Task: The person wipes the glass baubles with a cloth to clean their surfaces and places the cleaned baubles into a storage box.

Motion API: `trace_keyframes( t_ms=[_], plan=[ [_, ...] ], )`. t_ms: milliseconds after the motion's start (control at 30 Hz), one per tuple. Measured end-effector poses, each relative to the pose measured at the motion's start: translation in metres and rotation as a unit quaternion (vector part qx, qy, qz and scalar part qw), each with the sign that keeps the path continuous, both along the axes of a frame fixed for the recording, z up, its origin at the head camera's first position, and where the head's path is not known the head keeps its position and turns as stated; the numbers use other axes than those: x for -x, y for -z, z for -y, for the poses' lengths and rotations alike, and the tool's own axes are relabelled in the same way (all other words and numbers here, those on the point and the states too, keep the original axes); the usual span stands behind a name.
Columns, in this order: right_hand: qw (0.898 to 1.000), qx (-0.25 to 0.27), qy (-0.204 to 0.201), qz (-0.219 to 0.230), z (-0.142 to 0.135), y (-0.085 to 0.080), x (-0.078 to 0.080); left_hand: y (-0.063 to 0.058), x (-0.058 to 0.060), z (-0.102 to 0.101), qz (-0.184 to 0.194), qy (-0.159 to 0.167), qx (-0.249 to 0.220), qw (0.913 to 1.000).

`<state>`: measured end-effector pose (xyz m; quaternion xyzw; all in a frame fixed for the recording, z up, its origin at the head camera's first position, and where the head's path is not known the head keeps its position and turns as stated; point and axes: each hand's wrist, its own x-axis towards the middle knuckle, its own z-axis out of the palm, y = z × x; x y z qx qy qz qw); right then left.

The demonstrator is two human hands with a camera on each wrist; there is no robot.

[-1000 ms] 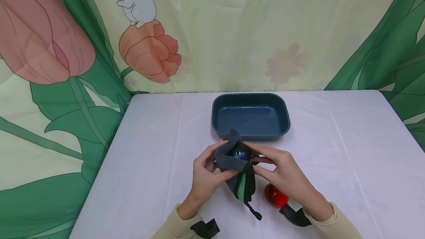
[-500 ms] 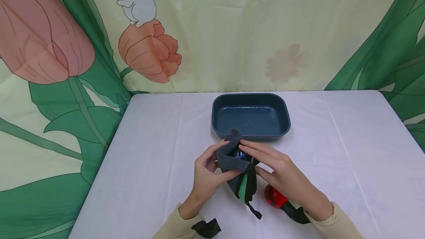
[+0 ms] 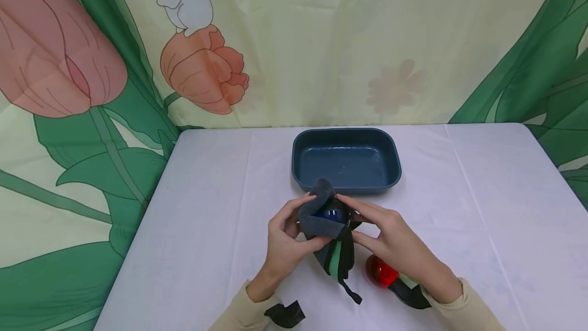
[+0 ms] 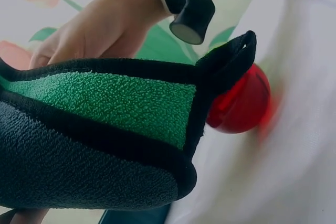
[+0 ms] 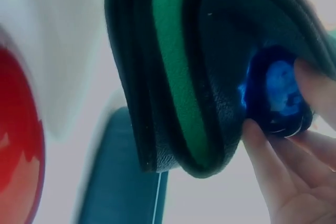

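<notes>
My left hand [image 3: 287, 249] holds a folded dark grey cloth [image 3: 317, 226] with black edging, a green stripe [image 4: 126, 100] and a black hanging loop [image 4: 236, 59]. Inside the fold sits a shiny, dark blue glass-like ball [image 3: 334, 211]. Reaching in from the other side, my right hand [image 3: 401, 241] grips this ball; in the right wrist view its fingers [image 5: 270, 166] lie against the ball's lower side. The cloth hides part of the ball. On the table by my right wrist rests a clear red ball [image 3: 380, 271].
A dark blue rectangular dish [image 3: 346, 184] stands just beyond my hands on the white-covered table [image 3: 220, 208]. Black camera mounts [image 3: 286, 314] are on both wrists. A printed curtain [image 3: 321, 65] hangs behind the table.
My right fingers slid over the top of the blue ball half a second ago and have since drawn back, so more of it shows. The left hand and cloth hardly moved.
</notes>
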<state>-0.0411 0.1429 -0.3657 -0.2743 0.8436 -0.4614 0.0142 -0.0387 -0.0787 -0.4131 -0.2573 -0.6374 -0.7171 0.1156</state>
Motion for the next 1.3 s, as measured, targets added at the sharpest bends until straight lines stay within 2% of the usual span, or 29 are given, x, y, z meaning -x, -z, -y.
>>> trace_keyframes(
  t_ms=[133, 267, 400, 667, 833, 900, 967, 1167, 1300],
  plan=[
    [0.996, -0.036, -0.003, -0.076, -0.001, 0.002, -0.002, 0.001, 0.001, 0.0, -0.008, 0.001, -0.002, 1.0],
    [0.983, -0.071, -0.019, -0.166, -0.003, 0.003, -0.003, 0.002, 0.001, 0.0, -0.012, 0.001, -0.003, 0.9999],
    [0.978, -0.07, -0.041, -0.192, -0.004, 0.003, -0.004, 0.001, 0.0, -0.001, -0.009, -0.001, -0.005, 0.9999],
    [0.981, -0.05, -0.039, -0.186, -0.004, 0.002, -0.007, -0.001, -0.004, -0.002, 0.006, 0.002, -0.012, 0.9999],
    [0.994, -0.003, 0.008, -0.11, -0.002, 0.003, -0.009, -0.002, -0.007, -0.003, 0.007, 0.012, -0.004, 0.9999],
    [0.997, 0.023, 0.026, -0.073, -0.002, 0.004, -0.01, -0.002, -0.008, -0.004, 0.005, 0.014, -0.003, 0.9999],
    [0.997, 0.04, 0.033, -0.056, -0.003, 0.005, -0.01, -0.002, -0.008, -0.005, 0.005, 0.011, -0.005, 0.9999],
    [0.998, 0.034, 0.025, -0.056, -0.004, 0.003, -0.01, -0.003, -0.008, -0.006, 0.012, 0.002, -0.007, 0.9999],
    [0.996, 0.0, 0.004, -0.094, -0.006, 0.003, -0.011, -0.002, -0.009, -0.006, 0.011, -0.003, -0.007, 0.9999]
  ],
)
